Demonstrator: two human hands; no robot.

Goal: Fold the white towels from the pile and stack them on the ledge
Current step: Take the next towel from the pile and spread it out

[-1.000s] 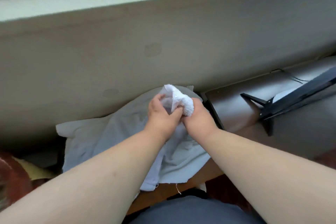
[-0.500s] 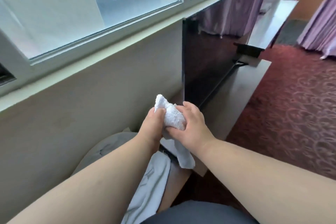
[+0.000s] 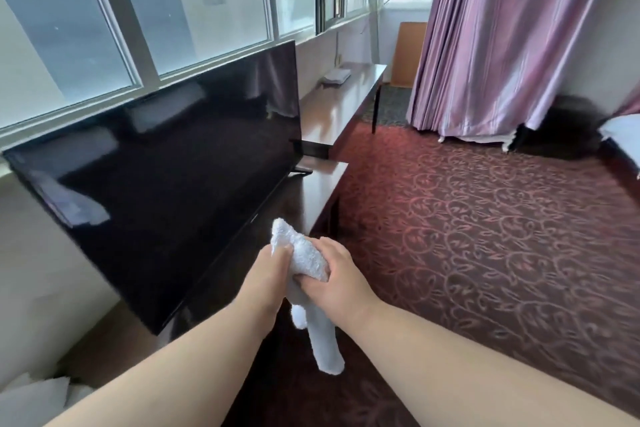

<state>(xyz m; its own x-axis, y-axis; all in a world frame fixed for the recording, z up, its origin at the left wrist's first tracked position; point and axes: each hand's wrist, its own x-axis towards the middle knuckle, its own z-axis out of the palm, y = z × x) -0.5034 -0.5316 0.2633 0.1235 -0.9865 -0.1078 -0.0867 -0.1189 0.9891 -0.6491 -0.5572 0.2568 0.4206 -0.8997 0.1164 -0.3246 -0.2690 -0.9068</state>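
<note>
Gripped by both: left hand and right hand clamped on small white terry towel, tail dangling toward 6 o'clock. Black flat-screen TV at 10 o'clock, on dark wooden ledge.

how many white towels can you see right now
2 for certain: a white terry towel gripped by left hand and right hand; white cloth bottom left, possibly hiding more.
</note>
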